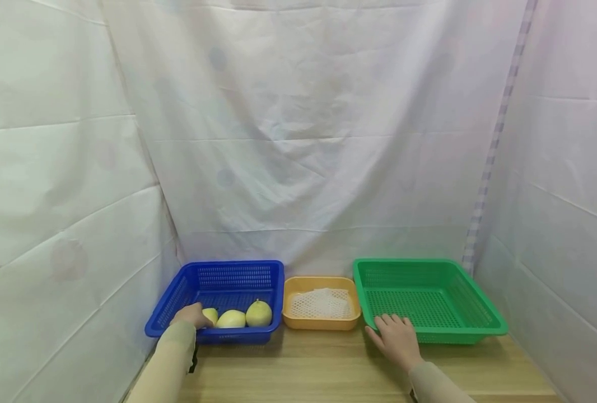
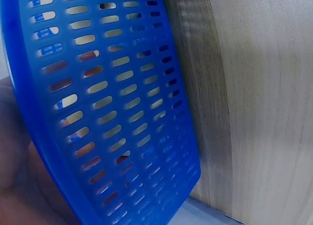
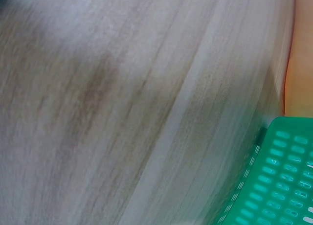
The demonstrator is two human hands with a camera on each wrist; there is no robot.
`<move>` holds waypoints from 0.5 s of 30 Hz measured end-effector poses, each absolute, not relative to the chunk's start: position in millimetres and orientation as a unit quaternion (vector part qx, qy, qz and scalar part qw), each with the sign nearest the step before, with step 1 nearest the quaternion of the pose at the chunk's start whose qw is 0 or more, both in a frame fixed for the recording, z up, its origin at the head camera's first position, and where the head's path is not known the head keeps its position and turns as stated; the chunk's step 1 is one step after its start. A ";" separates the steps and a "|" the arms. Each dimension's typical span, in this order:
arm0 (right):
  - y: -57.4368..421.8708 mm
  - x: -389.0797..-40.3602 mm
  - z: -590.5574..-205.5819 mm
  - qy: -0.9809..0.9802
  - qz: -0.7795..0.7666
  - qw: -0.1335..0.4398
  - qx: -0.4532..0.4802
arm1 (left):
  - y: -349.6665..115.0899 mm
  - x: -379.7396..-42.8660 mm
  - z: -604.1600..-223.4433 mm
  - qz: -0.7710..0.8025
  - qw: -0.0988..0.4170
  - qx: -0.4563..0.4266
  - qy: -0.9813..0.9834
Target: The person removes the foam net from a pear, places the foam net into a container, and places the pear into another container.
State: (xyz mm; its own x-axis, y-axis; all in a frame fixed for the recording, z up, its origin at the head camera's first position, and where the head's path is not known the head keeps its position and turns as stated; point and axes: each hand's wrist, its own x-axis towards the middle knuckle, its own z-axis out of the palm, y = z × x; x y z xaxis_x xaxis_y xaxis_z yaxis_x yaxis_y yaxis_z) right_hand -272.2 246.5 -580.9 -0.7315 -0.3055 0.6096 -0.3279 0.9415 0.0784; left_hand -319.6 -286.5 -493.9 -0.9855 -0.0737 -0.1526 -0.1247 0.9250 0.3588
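My left hand (image 1: 191, 315) reaches over the front rim of a blue basket (image 1: 240, 334), beside the leftmost yellow-green pear (image 1: 210, 315). Its fingertips are hidden, so I cannot tell whether they grip that pear. Two more pears, a pale one (image 1: 231, 319) and one with a stem (image 1: 259, 313), lie to the right along the front wall. In the left wrist view, part of the hand (image 2: 17, 171) shows behind the slotted basket wall (image 2: 112, 102). My right hand (image 1: 398, 340) rests with extended fingers at the front left rim of a green basket (image 1: 460, 331), holding nothing.
Between the baskets stands a small orange-yellow tray (image 1: 321, 324) with white foam netting (image 1: 322, 304) in it. All three containers stand on a wooden table (image 1: 298, 369). White cloth (image 1: 308, 123) hangs behind and at both sides.
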 end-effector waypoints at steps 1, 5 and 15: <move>246.6 -272.0 -581.2 -0.931 0.018 0.323 0.169 | -286.3 -319.3 -493.2 0.188 0.067 -0.050 0.979; 247.5 -272.5 -581.9 -0.932 0.022 0.320 0.167 | -286.2 -320.3 -492.0 0.189 0.064 -0.048 0.979; 246.0 -270.0 -582.2 -0.943 0.024 0.294 0.155 | -292.8 -324.9 -494.3 0.177 0.060 -0.049 0.981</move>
